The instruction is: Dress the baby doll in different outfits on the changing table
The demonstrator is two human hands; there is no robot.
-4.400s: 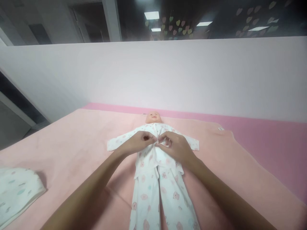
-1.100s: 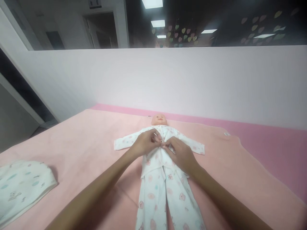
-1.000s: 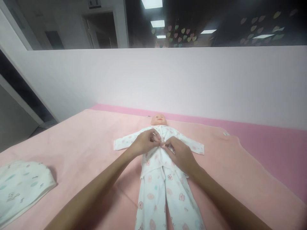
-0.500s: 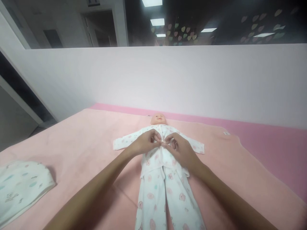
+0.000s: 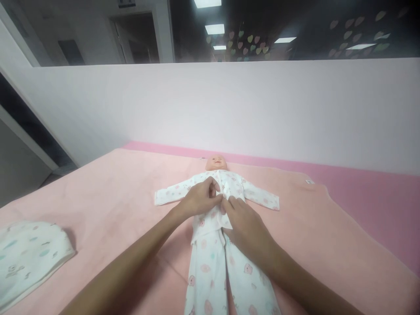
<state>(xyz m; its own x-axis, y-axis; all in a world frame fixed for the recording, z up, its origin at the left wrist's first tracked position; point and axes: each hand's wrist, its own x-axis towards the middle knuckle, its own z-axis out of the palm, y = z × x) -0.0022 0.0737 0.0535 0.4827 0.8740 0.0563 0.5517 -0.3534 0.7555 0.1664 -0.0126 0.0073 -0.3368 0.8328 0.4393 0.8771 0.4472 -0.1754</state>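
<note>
A baby doll (image 5: 216, 162) lies on its back, its head toward the wall and its arms spread. It wears a white printed baby shirt (image 5: 234, 181) and matching trousers (image 5: 205, 267). Over the middle of the chest, my left hand (image 5: 202, 197) pinches the shirt's front opening between thumb and fingers. My right hand (image 5: 244, 221) is closed on the same front edge, slightly lower and to the right, its fingertips meeting those of my left. Whatever fastening lies under the fingertips is hidden.
A pink blanket (image 5: 108, 197) covers the surface under the doll. On it at the left lies a white printed baby hat (image 5: 34, 258). Behind stands a low white wall (image 5: 229, 109) with dark glass above. A pink mat (image 5: 377, 205) shows at the right.
My right hand has moved slightly down and turned so its back faces up, with the fingers curled at the shirt's front. My left hand has hardly moved.
</note>
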